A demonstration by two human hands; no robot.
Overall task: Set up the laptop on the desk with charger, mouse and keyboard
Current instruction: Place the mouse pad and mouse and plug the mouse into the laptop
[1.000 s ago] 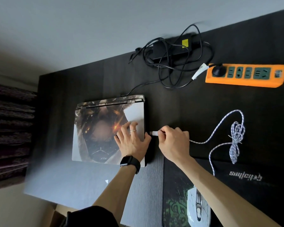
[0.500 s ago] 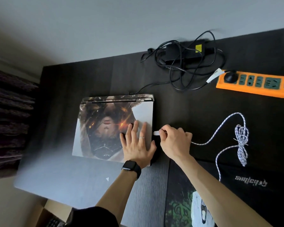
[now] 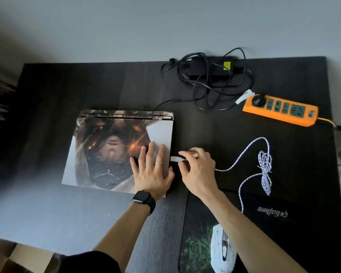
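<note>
The right hand (image 3: 199, 170) has loosened its fist around the USB plug (image 3: 174, 159), which now touches the side of the laptop (image 3: 110, 150)

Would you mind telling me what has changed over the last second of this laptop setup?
The right hand has pushed the white USB plug leftward, up to the right side of the laptop. Its fingers have loosened, though they still pinch the plug. The left hand has flattened on the laptop. The charger, power strip and mouse stayed put.

orange power strip (image 3: 280, 113) back right; mouse pad (image 3: 195, 251) front.
</note>
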